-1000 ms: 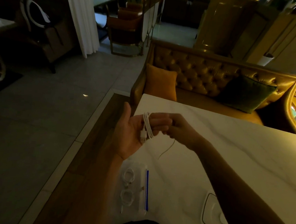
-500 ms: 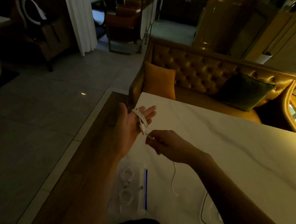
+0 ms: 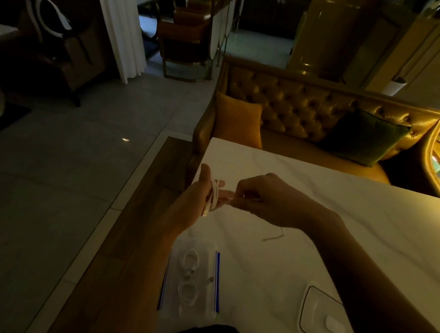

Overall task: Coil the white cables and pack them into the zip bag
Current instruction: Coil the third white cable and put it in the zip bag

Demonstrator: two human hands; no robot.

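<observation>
A white cable point(image 3: 214, 196) is wound in several loops around the fingers of my left hand point(image 3: 195, 206), its plug hanging below the palm. My right hand point(image 3: 262, 198) pinches the free strand just right of those fingers. The loose tail point(image 3: 274, 236) trails down onto the white marble table point(image 3: 313, 223). A clear zip bag point(image 3: 190, 280) with a blue seal strip lies flat on the table near me, under my left forearm. Two coiled white cables point(image 3: 189, 275) lie inside it.
A white tray-like lid point(image 3: 320, 316) lies on the table at the near right, partly under my right arm. A tufted golden sofa point(image 3: 307, 107) with an orange and a green cushion stands behind the table. The table's left edge point(image 3: 201, 165) drops to a wooden floor strip.
My right hand has lifted from below the left hand up to the fingertips, carrying the strand round for another turn. The loose tail on the table is shorter.
</observation>
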